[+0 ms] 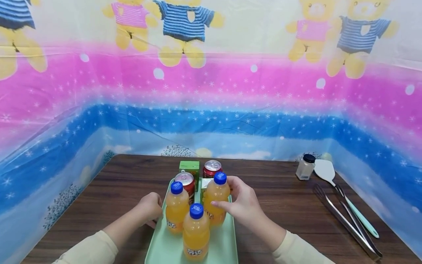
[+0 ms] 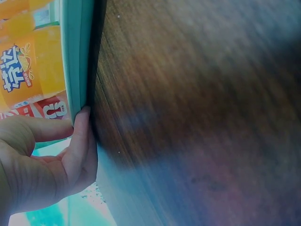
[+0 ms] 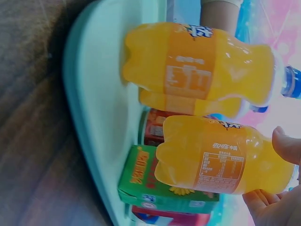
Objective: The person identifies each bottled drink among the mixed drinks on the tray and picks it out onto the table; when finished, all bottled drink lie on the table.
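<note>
My right hand grips an orange soda bottle with a blue cap, thumb on one side and fingers on the other. In the right wrist view, this bottle's base appears raised off the tray. My left hand pinches the left rim of the light green tray between thumb and fingers. Two similar bottles stand on the tray, one at the left and one nearer the front. Behind them are a red can and a green drink carton, partly hidden by the held bottle.
Another red can and a taller green carton are at the tray's far end. At the table's right lie metal tongs and a white spatula, beside a black-lidded jar. A printed curtain surrounds the wooden table.
</note>
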A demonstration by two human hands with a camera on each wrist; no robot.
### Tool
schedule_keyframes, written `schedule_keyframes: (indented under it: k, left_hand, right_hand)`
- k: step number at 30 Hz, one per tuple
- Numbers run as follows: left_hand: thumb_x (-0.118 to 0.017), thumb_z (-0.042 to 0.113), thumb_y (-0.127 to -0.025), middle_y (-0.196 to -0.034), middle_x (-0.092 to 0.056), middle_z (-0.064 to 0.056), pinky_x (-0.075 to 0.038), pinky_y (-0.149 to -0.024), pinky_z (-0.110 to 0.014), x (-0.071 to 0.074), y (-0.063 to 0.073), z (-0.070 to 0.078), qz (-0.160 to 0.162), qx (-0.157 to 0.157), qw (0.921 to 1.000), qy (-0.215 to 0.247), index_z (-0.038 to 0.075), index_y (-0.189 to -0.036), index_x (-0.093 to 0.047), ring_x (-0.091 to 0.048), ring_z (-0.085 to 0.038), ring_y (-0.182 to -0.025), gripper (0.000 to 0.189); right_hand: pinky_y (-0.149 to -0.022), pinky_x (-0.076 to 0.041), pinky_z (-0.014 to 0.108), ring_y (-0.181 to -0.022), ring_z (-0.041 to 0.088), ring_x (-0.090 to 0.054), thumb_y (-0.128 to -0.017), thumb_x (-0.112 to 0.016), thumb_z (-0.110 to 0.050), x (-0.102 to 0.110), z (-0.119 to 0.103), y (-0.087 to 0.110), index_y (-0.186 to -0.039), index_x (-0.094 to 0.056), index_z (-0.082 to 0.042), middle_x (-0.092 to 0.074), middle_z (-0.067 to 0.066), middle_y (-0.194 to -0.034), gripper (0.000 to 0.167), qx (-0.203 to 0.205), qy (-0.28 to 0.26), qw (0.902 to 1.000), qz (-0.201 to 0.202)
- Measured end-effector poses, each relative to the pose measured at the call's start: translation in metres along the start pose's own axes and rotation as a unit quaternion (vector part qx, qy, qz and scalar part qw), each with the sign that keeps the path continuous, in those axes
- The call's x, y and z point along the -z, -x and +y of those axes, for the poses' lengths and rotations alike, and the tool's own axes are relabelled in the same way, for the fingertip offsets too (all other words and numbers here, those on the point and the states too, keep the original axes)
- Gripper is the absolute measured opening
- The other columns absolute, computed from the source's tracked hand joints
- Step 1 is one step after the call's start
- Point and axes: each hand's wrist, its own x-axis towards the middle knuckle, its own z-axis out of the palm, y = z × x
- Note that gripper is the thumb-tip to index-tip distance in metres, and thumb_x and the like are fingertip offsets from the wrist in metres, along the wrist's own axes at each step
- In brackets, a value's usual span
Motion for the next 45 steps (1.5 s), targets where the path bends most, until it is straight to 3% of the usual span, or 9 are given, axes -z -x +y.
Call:
schedule_keyframes:
  k: [8,16,25,33,45]
  left_hand:
    - [-0.064,-0.011,-0.075,-0.074,-0.050,-0.013,-0.056,-0.048,-0.035,-0.001,-0.001,-0.001,0.000,-0.001,1.0000,-0.001,-0.001,-0.079,-0.049,-0.057,-0.023,-0.061,0.019]
    - [-0.063,-0.011,-0.075,-0.073,-0.050,-0.013,-0.056,-0.047,-0.035,0.000,-0.001,-0.002,-0.002,-0.011,0.9999,0.000,-0.002,-0.080,-0.048,-0.057,-0.023,-0.060,0.018]
    - [-0.064,-0.012,-0.075,-0.074,-0.050,-0.014,-0.056,-0.047,-0.034,-0.002,0.001,-0.001,-0.004,0.001,1.0000,0.001,-0.001,-0.080,-0.048,-0.057,-0.024,-0.060,0.019]
    - [-0.063,-0.012,-0.075,-0.073,-0.050,-0.014,-0.056,-0.046,-0.034,0.001,-0.001,0.000,0.001,-0.001,1.0000,-0.002,-0.001,-0.078,-0.048,-0.057,-0.023,-0.061,0.018]
    - [-0.062,-0.012,-0.076,-0.073,-0.050,-0.014,-0.056,-0.046,-0.033,-0.001,0.000,0.001,0.001,0.002,1.0000,-0.004,-0.001,-0.079,-0.048,-0.057,-0.023,-0.061,0.018]
  right_hand:
    - [-0.081,-0.054,0.025,-0.093,0.009,-0.063,-0.069,-0.082,-0.005,0.012,-0.010,-0.007,-0.115,-0.055,-0.010,-0.063,-0.004,-0.105,0.053,0.015,0.010,0.9993,0.031]
    - [-0.085,-0.053,0.035,-0.099,0.017,-0.063,-0.071,-0.080,-0.005,0.024,-0.010,-0.014,-0.116,-0.054,-0.007,-0.063,0.003,-0.108,0.053,0.014,-0.003,0.9986,0.050]
    - [-0.084,-0.054,0.036,-0.099,0.020,-0.062,-0.071,-0.081,-0.008,0.036,-0.013,-0.015,-0.116,-0.056,-0.007,-0.063,0.005,-0.109,0.052,-0.006,-0.005,0.9986,0.053]
    - [-0.092,-0.049,0.036,-0.105,0.018,-0.059,-0.071,-0.081,-0.010,0.046,-0.017,-0.019,-0.117,-0.056,-0.008,-0.062,0.003,-0.110,0.052,-0.021,0.004,0.9972,0.071]
    - [-0.092,-0.049,0.041,-0.105,0.021,-0.059,-0.071,-0.082,-0.013,0.059,-0.002,-0.024,-0.120,-0.054,-0.008,-0.061,0.006,-0.113,0.056,-0.061,0.024,0.9930,0.098]
